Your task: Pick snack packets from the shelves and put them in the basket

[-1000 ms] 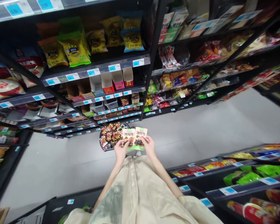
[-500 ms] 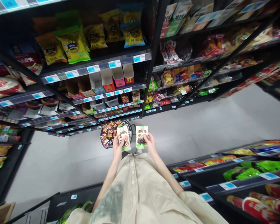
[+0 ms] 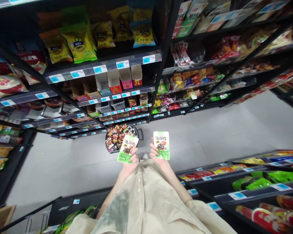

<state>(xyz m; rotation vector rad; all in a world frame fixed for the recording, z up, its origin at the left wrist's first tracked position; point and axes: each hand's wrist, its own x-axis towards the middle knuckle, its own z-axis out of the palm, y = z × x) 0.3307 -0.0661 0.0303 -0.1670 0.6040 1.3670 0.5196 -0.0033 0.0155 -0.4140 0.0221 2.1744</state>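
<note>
My left hand (image 3: 132, 162) is closed on a white and green snack packet (image 3: 126, 150), which leans to the right at its top. In my right hand (image 3: 156, 154) is a similar snack packet (image 3: 162, 146), nearly upright. Dark lettering and a food picture show on both packets. The fingers curl round the inner edges of the packets, and the thumbs are hidden. Past my left packet, a round dark basket (image 3: 139, 134) stands on the floor, holding many small brown and red snack packs (image 3: 116, 135). The left packet covers part of its near rim from my view.
Dark shelves with price tags (image 3: 122, 64) run along the far side, bearing yellow snack bags (image 3: 79, 45) and open cardboard boxes (image 3: 114, 81). Behind me to the right, another shelf holds green bags (image 3: 266, 178). Grey floor (image 3: 210, 130) lies between the shelf rows.
My hands have turned, so the fingers now show in front or beside the packets instead of the thumbs. The right packet has moved right; the left one has come nearer and tilted more.
</note>
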